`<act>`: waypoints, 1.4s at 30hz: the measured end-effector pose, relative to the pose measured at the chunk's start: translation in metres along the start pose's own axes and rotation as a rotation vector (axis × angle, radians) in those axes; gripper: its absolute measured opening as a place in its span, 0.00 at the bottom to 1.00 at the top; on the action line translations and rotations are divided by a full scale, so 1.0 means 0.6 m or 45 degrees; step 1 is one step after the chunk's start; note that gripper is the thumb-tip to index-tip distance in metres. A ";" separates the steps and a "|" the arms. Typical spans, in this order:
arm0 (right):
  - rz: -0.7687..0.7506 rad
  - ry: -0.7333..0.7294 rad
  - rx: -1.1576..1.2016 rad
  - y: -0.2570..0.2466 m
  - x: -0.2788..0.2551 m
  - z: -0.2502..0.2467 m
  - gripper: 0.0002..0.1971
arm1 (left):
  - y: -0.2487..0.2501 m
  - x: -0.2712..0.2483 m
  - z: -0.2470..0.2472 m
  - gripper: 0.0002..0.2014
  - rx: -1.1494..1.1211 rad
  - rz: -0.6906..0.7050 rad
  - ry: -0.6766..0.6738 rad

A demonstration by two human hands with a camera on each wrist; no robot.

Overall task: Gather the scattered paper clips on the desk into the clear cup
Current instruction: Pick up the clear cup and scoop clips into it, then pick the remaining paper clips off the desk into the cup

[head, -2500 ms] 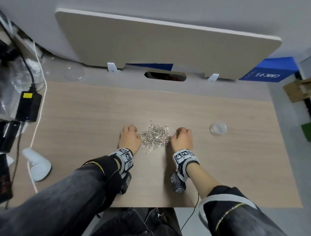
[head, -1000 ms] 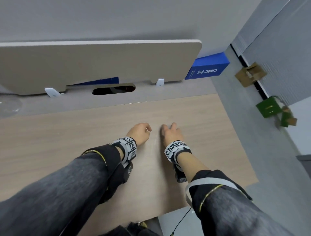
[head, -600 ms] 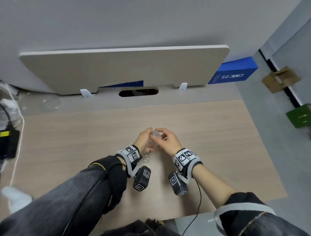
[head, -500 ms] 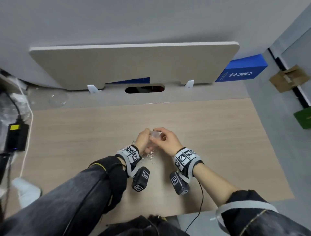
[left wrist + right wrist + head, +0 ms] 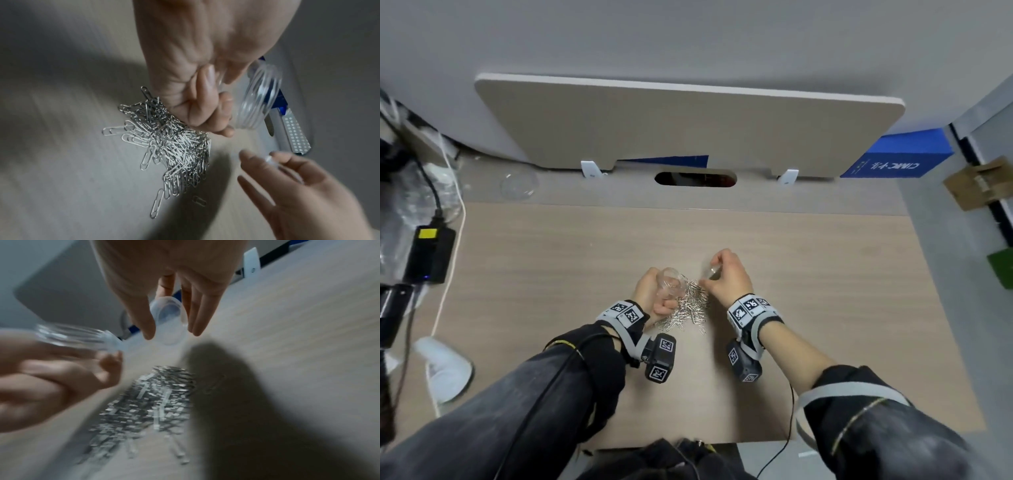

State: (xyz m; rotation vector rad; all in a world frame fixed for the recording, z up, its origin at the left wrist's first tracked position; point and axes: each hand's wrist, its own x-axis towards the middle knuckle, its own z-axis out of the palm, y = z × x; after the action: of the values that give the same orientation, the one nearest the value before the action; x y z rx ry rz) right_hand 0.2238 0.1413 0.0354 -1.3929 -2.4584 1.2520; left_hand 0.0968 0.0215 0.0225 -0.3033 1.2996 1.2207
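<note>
Paper clips (image 5: pixel 690 306) mid-desk (image 5: pixel 825 291), edges distant

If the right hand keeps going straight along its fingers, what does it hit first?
Probably bare desk just past the paper clip pile; the right hand, pinching the clear lid, points down there. Depth unclear.

The blue box (image 5: pixel 893 157) carries white lettering, mirrored, too blurred to read reliably.

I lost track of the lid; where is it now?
In the head view the lid is pinched in the right hand, just right of the clear cup, above the paper clips.
</note>
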 end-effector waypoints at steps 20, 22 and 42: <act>-0.296 -0.349 -0.752 -0.005 -0.025 0.062 0.32 | -0.013 -0.006 -0.066 0.20 -0.181 -0.008 -0.019; -0.265 -0.400 -0.798 -0.008 -0.032 0.084 0.40 | -0.016 -0.010 -0.082 0.20 -0.181 -0.006 -0.027; -0.189 -0.256 -0.428 -0.037 -0.021 0.097 0.07 | -0.036 -0.041 -0.123 0.20 -0.168 -0.038 -0.035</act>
State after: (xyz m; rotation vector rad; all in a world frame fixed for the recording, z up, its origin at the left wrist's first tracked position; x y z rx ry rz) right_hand 0.1922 0.0897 0.0151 -1.1616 -2.9586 1.0295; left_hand 0.0778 -0.0561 0.0093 -0.3983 1.1895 1.2839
